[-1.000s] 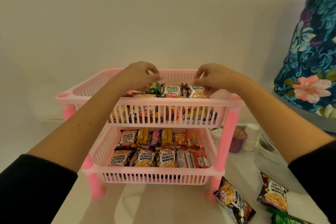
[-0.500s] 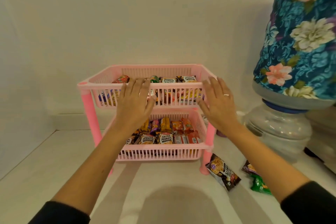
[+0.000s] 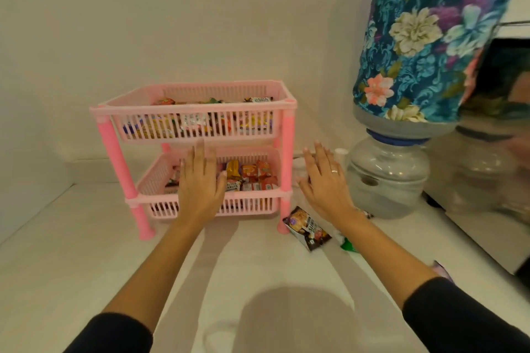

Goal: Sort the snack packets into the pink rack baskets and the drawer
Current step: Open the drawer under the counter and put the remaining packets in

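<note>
While both arms reach forward over the white counter (image 3: pixel 86 252), I see my left hand (image 3: pixel 200 183) spread flat with straight fingers, palm down, in front of the lower basket (image 3: pixel 206 209) of the pink rack (image 3: pixel 195 112); it holds nothing, and I cannot tell whether it touches the basket's front wall. My right hand (image 3: pixel 324 183) is likewise flat and empty, fingers straight and slightly apart, a ring on one finger, hanging just to the right of the rack's front right leg (image 3: pixel 286 169).

Snack packets (image 3: pixel 252 178) lie packed in the lower basket, orange, red and yellow ones showing to the right of my left hand. More packets (image 3: pixel 200 120) fill the upper basket (image 3: pixel 189 92), seen through its slatted front and peeking above its rim.

On the counter near the rack's right foot lies a loose dark packet (image 3: pixel 308 228), tilted, and just beyond it a green packet (image 3: pixel 348 245) partly hidden by my right forearm. A water jug under a blue floral cover (image 3: pixel 424 37) stands on its clear dispenser base (image 3: pixel 387 178) to the right of the rack. I see no drawer from this view.
</note>
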The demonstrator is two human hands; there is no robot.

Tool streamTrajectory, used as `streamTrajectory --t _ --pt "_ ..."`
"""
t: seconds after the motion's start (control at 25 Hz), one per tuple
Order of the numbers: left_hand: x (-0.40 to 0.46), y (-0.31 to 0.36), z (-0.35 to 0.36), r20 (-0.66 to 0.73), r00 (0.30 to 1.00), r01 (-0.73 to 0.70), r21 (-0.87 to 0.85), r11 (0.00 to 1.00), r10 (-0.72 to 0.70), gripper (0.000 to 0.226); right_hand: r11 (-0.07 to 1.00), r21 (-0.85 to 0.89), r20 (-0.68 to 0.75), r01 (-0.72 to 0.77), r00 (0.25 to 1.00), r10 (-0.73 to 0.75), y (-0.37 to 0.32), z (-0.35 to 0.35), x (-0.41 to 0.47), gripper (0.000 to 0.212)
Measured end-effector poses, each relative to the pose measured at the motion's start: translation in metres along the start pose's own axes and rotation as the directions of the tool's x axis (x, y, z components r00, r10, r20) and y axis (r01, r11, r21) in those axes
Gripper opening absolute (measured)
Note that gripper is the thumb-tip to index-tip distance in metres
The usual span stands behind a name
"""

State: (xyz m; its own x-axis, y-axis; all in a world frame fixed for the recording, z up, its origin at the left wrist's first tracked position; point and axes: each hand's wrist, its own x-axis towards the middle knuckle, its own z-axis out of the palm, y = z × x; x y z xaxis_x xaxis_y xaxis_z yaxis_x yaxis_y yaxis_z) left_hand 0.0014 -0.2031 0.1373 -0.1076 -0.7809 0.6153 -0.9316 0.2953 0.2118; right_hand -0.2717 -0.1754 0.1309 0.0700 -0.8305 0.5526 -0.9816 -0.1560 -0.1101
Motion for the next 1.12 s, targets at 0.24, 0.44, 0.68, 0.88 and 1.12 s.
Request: streamTrajectory --t 0.24,0.44,0.68,0.88,1.12 --pt "-0.169 0.123 0.049 0.285 0.958 0.092 -0.212 0.973 -0.029 0.053 0.969 0.068 0.229 -0.238 0.949 0.218 0.087 0.000 -0.157 0.058" --pt "-0.273 0.191 0.073 0.500 0.865 0.122 -0.135 0.983 -0.039 0.048 0.948 -0.064 0.390 -0.313 0.866 0.313 0.138 -0.012 -0.273 0.055" --pt "-0.327 0.217 0.066 0.564 0.824 0.038 0.047 0.998 -0.058 0.055 0.933 0.007 0.273 -0.359 0.898 0.344 0.147 -0.033 -0.370 0.030" --pt "-0.333 0.215 0.064 0.589 0.800 0.084 0.080 0.993 -0.115 0.049 0.380 0.474 0.074 -0.794 0.466 0.882 0.147 -0.045 -0.412 0.046" --pt "-0.336 0.210 0.054 0.634 0.771 -0.023 0.105 0.994 -0.049 0.080 -0.664 0.649 0.725 -0.372 0.037 0.688 0.160 -0.053 -0.408 0.051"
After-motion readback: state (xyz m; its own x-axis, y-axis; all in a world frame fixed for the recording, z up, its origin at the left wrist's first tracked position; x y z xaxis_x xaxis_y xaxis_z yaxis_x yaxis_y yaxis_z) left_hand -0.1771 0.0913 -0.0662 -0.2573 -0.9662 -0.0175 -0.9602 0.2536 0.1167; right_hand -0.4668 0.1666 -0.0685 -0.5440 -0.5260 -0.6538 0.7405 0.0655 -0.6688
